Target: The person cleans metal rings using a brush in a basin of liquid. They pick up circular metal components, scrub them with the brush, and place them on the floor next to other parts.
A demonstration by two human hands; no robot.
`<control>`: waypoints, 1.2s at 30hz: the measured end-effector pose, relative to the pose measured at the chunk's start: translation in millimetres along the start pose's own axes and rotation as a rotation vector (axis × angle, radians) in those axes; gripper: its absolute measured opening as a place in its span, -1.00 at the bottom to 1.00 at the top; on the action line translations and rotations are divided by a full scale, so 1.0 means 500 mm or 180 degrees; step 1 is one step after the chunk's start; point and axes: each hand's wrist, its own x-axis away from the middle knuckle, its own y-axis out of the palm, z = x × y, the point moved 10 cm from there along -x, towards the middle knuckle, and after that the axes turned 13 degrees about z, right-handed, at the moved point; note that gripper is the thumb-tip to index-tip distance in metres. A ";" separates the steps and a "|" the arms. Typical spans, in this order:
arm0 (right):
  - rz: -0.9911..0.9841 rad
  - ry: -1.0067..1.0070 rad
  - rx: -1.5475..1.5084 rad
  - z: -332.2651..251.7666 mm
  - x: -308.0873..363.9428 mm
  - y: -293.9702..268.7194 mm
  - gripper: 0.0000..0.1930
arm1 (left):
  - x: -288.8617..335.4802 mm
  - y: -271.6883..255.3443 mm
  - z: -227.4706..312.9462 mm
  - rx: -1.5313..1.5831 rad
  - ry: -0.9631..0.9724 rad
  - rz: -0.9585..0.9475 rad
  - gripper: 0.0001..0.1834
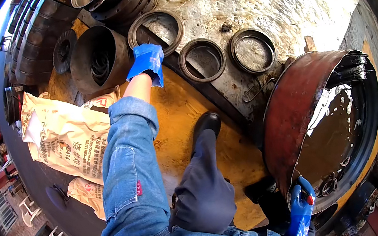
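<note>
My left hand (146, 65), in a blue glove, reaches forward to the near rim of a round metal ring (177, 28). It overlaps that rim; its fingers are not distinct, so I cannot tell whether they grip it. Low on the right, my right hand (301, 201), also blue-gloved, is closed beside the near edge of a cut-down reddish drum (289, 114). A small red bit shows at its fingers, but what they hold is unclear. Brown liquid (331, 147) lies in the drum, with dark rings (347, 68) at its far side and wire-like loops (327, 186) near my right hand.
Two more round rings (222, 58) (273, 52) lie on the pale, stained surface ahead. A wide metal cylinder (79, 61) stands at left, near stacked dark parts (34, 52). Printed paper sacks (65, 139) lie beside my left arm. A dark metal bar (215, 98) borders the yellowish floor.
</note>
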 end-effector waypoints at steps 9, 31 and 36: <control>0.0018 -0.0003 0.0116 0.001 0.004 -0.009 -0.67 | -0.015 0.033 0.000 0.0071 -0.0227 -0.0118 -0.70; 0.0204 -0.0523 -0.0217 -0.015 -0.011 -0.002 -0.70 | 0.107 -0.018 -0.057 0.0726 -0.0944 -0.0039 -0.69; 0.0191 -0.0584 -0.0370 0.003 -0.013 0.023 -0.71 | 0.216 0.081 -0.117 0.1650 -0.1297 0.0303 -0.59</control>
